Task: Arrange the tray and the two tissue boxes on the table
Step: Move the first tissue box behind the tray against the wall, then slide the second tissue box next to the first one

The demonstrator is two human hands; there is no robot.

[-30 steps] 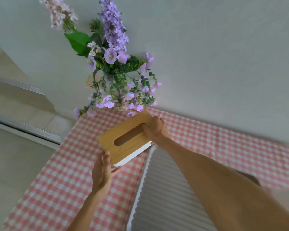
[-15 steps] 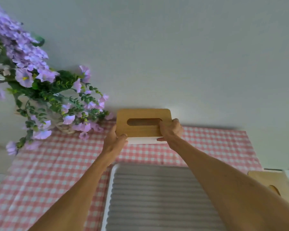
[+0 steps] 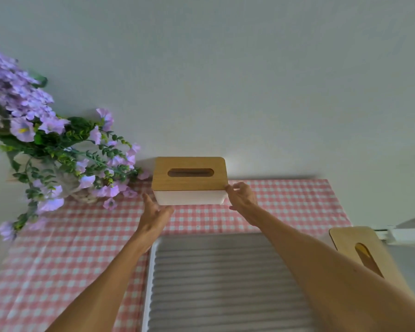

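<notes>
- While the white rectangular tissue box with the slotted wooden lid point(image 3: 189, 180) sits against the wall at the far edge of the tabletop, both hands flank it: the left hand point(image 3: 155, 213) is at its near left corner, the right hand point(image 3: 242, 196) at its right end.
- The left fingers point(image 3: 149, 200) are stretched out flat and loose, beside or just touching the white base; I cannot tell which. They hold nothing.
- The right fingers point(image 3: 235, 186) are curled narrow, their tips touching the lid's right corner and not wrapped around it.
- This first box looks placed, square to the wall, so I judge this step nearly finished, with only a last nudge or a letting go left.
- The pale ribbed rectangular tray with the white rim point(image 3: 151, 271) lies nearer than the fingers, under both forearms, its far edge well short of the box; it seems roughly centred.
- The second wooden-lidded tissue box point(image 3: 359, 252) stands far to the right of the right fingers, askew and seemingly off the cloth, partly hidden by the forearm. Bringing it into line looks like the main work left.
- The tabletop wears a pink and white checked cloth point(image 3: 70, 236), lying flat.
- A bunch of purple flowers with green leaves point(image 3: 46, 149) leans in left of the left fingers, close to the box.
- Behind all of it stands a plain pale wall point(image 3: 249, 80).
</notes>
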